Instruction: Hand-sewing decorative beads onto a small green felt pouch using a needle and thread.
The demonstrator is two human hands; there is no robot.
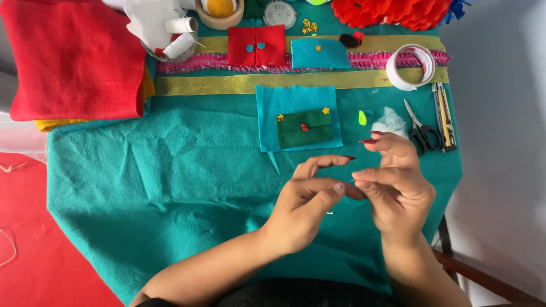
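Note:
My left hand (304,204) and my right hand (395,182) meet fingertip to fingertip above the teal felt cloth (170,182) on the table. Between the pinched fingers is a thin needle (351,181), barely visible; a fine thread seems to run down near the left thumb. Just beyond the hands lies a blue felt square (270,108) with a dark green felt piece (304,129) on it, carrying a red dot and two small yellow flowers.
Folded red felt (74,57) lies at the far left. Along the back run gold and pink ribbons (227,84), a red felt piece (257,45), a blue piece (318,55) and a tape roll (410,67). Scissors (424,133), pens (443,116) and white stuffing (389,121) sit on the right.

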